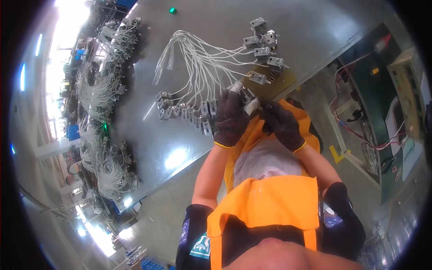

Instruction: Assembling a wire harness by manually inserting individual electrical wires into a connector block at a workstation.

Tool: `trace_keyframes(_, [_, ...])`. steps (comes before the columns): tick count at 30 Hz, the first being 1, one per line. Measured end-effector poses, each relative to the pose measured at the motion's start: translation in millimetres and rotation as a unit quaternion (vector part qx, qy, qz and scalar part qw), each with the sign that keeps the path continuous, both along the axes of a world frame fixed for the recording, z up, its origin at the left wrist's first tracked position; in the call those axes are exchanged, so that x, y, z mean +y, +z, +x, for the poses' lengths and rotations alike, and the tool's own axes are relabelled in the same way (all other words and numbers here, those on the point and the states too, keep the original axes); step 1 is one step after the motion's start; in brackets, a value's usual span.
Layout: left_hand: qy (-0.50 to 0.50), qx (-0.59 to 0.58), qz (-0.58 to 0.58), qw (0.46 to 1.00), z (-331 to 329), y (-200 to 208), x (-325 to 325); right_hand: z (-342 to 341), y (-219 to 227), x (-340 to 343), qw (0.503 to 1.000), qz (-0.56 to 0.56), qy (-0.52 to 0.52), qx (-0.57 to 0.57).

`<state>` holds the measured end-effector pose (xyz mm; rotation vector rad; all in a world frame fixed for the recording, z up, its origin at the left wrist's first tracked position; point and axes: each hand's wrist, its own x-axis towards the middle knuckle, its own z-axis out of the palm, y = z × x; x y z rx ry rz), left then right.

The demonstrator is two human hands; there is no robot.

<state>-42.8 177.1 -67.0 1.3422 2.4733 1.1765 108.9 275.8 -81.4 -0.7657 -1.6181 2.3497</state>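
Note:
Dark gloves cover both my hands, with white wrapping on some fingertips of the left. My left hand point(231, 116) is closed around a small silver metal part point(246, 95) at the table's near edge. My right hand point(283, 125) is just right of it, its fingers closed and pressed together close to that part; what they hold, if anything, is hidden. A bundle of white cables point(193, 54) fans across the table to several silver boxy parts, some in a row point(193, 118) left of my left hand, others in a cluster point(265, 42) beyond my hands.
Under the nearest parts lies a yellowish plate point(282, 81) on the grey metal table point(310, 27). Heaps of similar cabled parts point(96, 94) line the table's left side. At right stand a green bench point(382, 121) with red and white wires and a beige instrument box point(407, 85).

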Motion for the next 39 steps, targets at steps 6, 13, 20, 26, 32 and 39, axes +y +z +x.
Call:
trace_keyframes(6, [0.003, 0.014, -0.006, 1.000, -1.1, 3.3, 3.4, 2.0, -4.5, -1.7, 0.998, 0.029, -0.052, 0.030])
trace_keyframes(13, [-0.099, 0.024, 0.008, 0.995, -16.5, 6.9, -2.5, -7.4, -10.4, -2.8, 0.988, 0.129, -0.047, 0.069])
trace_keyframes(20, [-0.085, -0.049, 0.027, 0.995, -20.8, -1.6, -19.1, -14.9, -10.4, -13.1, 0.901, 0.416, -0.024, 0.123])
trace_keyframes(26, [-0.041, -0.003, -0.008, 0.999, -13.5, 13.9, 1.8, -19.6, -12.0, -15.9, 0.991, -0.014, -0.077, 0.112])
trace_keyframes(32, [0.014, -0.003, -0.028, 1.000, -5.5, 17.3, 10.1, -18.9, -0.7, 26.2, 0.698, 0.705, 0.005, 0.129])
trace_keyframes(39, [0.046, -0.021, -0.029, 0.998, -1.0, 13.8, 8.1, -18.6, 0.6, -0.2, 0.995, -0.086, -0.050, 0.017])
